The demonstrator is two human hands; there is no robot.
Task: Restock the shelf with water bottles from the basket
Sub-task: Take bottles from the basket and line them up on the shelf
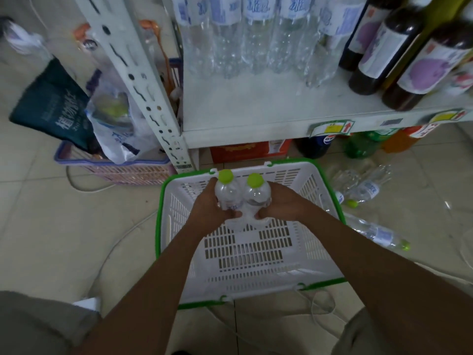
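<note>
Pick-up looks done: left hand point(207, 210) grips the left bottle point(227, 192), right hand point(282, 204) grips the right bottle point(256, 194), both upright and touching, above the basket point(250, 262). Next, likely: lift both forward onto the shelf point(243, 108) beyond the hands.

White basket point(302, 180) with green rim; 2 clear bottles point(228, 193), lime-green caps point(225, 175).

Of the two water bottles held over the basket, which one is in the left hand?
The bottle nearer the white shelf post: the left hand grips its lower part, while the right hand grips the other bottle beside it.
</note>
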